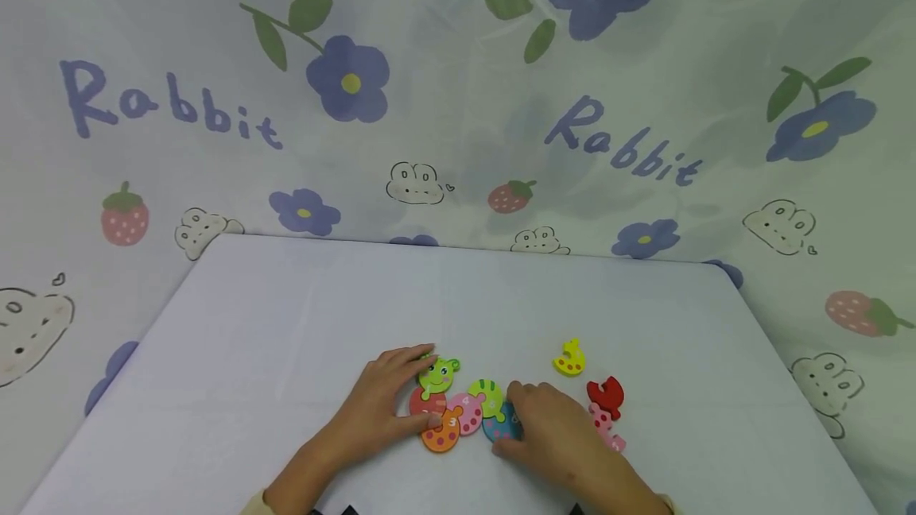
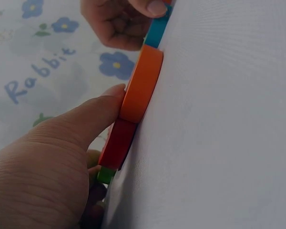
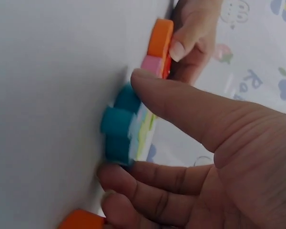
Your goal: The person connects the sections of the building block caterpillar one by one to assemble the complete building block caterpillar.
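A caterpillar-shaped number puzzle lies on the white table, its colored pieces linked in a wavy row. My left hand (image 1: 379, 397) holds its left end, fingertips at the green smiling head piece (image 1: 437, 377) and thumb on the orange piece (image 1: 440, 435). Between these sits the red piece (image 1: 424, 401). A pink piece (image 1: 468, 413) and a light green piece (image 1: 487, 396) continue the row. At the right end, my right hand (image 1: 554, 424) grips a blue piece (image 1: 498, 426) between thumb and fingers. The blue edge (image 3: 118, 133) shows in the right wrist view.
Loose pieces lie right of my right hand: a yellow one (image 1: 570, 358), a red one (image 1: 607, 396) and pink ones (image 1: 608, 429), partly hidden by the hand. An orange piece (image 3: 81, 220) shows below the fingers in the right wrist view. Behind the table (image 1: 343, 292) hangs a rabbit-print cloth (image 1: 458, 102).
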### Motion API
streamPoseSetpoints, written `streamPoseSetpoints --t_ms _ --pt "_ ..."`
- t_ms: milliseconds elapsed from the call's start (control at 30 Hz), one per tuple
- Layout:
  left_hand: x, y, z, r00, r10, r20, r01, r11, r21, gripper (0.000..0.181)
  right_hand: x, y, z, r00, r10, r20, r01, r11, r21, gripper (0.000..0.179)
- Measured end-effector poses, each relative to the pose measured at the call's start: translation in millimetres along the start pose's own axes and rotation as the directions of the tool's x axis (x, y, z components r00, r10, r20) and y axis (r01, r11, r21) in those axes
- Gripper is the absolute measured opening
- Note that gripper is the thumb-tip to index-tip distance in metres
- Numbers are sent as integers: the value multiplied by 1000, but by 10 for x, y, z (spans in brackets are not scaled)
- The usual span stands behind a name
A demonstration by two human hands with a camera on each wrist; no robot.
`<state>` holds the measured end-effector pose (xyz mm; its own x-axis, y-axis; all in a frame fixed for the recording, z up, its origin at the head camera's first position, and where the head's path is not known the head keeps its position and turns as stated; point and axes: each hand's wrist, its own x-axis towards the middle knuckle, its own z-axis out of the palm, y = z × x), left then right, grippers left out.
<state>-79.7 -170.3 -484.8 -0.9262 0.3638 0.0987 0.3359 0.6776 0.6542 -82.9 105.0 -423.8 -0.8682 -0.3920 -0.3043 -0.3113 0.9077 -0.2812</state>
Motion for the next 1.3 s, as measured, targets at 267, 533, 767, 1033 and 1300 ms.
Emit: streamPoseSetpoints --t_ms 267,533,767,1033,1300 --pt "-9 -5 -8 1000 -13 8 13 1000 -23 82 -74 203 -262 998 30 -57 -26 997 78 65" --pt "17 22 -7 1000 -10 21 11 1000 -13 82 -179 584 -354 985 142 -94 -137 989 54 59" --pt "6 11 -7 1000 12 -6 -12 1000 -1 82 -267 659 -258 999 53 -9 -52 998 21 57" --pt "-11 -28 6 1000 -6 -22 6 1000 -6 82 -261 620 -170 996 -41 -75 34 994 -102 45" --pt "19 6 3 1000 -19 1 19 1000 -8 82 -233 670 -162 995 66 -68 -65 998 18 51"
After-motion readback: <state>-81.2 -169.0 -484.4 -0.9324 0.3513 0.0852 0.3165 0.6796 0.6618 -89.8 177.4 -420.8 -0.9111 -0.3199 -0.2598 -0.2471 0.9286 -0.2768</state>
